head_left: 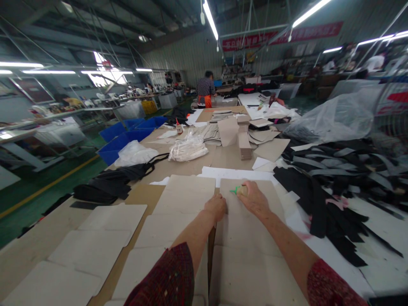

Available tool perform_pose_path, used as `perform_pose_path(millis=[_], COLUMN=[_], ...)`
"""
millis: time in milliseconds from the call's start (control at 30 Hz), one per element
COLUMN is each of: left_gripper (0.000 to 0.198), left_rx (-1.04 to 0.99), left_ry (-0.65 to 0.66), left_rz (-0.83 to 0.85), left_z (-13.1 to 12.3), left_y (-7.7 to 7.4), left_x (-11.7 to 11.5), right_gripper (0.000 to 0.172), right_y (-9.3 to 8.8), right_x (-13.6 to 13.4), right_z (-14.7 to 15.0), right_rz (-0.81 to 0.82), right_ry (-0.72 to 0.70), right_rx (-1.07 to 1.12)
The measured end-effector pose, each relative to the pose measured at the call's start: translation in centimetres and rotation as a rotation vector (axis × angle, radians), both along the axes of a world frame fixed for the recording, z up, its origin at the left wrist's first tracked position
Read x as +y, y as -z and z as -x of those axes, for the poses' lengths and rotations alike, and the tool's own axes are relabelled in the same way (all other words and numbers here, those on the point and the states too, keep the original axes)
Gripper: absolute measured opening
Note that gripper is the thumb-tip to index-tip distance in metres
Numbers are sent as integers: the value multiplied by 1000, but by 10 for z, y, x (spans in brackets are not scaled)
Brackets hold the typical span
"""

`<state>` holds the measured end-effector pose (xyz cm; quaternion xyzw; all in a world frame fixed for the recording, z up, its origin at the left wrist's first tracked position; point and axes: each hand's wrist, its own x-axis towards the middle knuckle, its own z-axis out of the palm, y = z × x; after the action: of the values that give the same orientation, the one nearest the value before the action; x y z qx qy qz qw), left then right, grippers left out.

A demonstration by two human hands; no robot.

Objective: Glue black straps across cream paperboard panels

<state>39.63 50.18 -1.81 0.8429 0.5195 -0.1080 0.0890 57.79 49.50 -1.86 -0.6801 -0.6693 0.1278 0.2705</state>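
Observation:
In my right hand (255, 197) is a small squeeze bottle (241, 191) with a pale body and a green nozzle (234, 191). The bottle lies tilted, its nozzle pointing left just over a grey-beige cardboard piece (267, 187) at the top of the right column. My left hand (217, 207) rests at the left edge of that column, fingers curled in; what they grip, if anything, is hidden. Left of it, more overlapping cardboard pieces (188, 191) form a middle column. A further column of cardboard pieces (92, 246) lies at the far left.
Black fabric strips (334, 170) are heaped on the right. Ahead are stacked card strips (244, 144), a white bundle (188, 146) and a red-capped bottle (179, 126). Blue bins (127, 140) stand beyond the table's left edge. A person (205, 91) works farther back.

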Motion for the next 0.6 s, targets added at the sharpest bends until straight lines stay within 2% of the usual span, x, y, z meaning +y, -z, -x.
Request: perform_pose_path(millis=[233,400,500,600], left_gripper=[31,31,29,29], left_rx=[-16,-13,7,19], left_ry=[-19,-14,-23,-29], left_rz=[6,17,30,38], left_z=[1,1,0,-1], left_y=[6,4,1,-2], left_x=[3,2,3,3], right_gripper=[31,28,31,39], right_y=[-5,2,11,14], right_x=[4,5,8,9], right_z=[-12,-1,7,-5], right_rz=[-2,-28,-55,-93], right_ry=[-3,16,82,208], right_rx=[-12,69,148,227])
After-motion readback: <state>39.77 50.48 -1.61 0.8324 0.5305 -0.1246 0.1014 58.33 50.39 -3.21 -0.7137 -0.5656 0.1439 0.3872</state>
